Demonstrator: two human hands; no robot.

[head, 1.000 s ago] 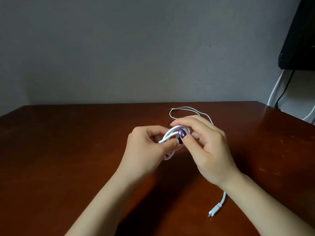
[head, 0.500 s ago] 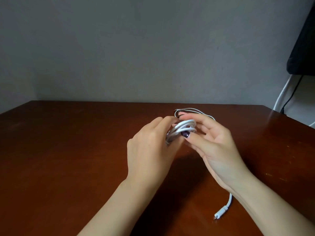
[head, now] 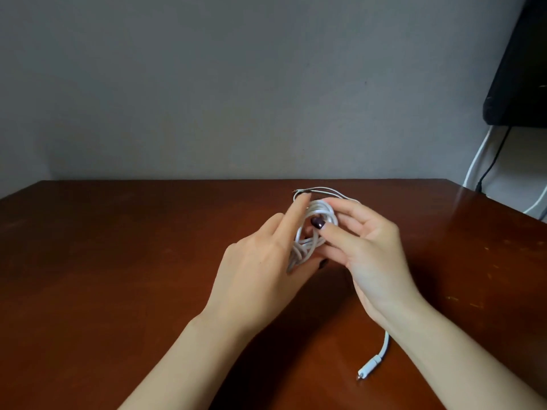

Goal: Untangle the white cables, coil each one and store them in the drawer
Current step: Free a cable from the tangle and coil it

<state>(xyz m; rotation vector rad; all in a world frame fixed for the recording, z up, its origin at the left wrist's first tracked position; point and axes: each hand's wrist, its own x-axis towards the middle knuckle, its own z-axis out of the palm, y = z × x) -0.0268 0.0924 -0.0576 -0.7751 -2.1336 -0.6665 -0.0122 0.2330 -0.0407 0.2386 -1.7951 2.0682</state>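
- Right hand [head: 370,250], head view: thumb and fingers pinch the top of the round, smooth white cable coil [head: 321,210], held above the glossy brown wooden desk [head: 118,261].
- Left hand [head: 260,261]: thumb grips the coil's lower strands, index finger straight.
- Cylindrical plug [head: 370,366] and thin white cable [head: 325,190] lie on the desk.

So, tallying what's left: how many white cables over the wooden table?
2: a thick white coiled cable held between left hand and right hand, plug end apparently trailing near the right forearm; a thin white cable lying behind them. Others may be hidden.
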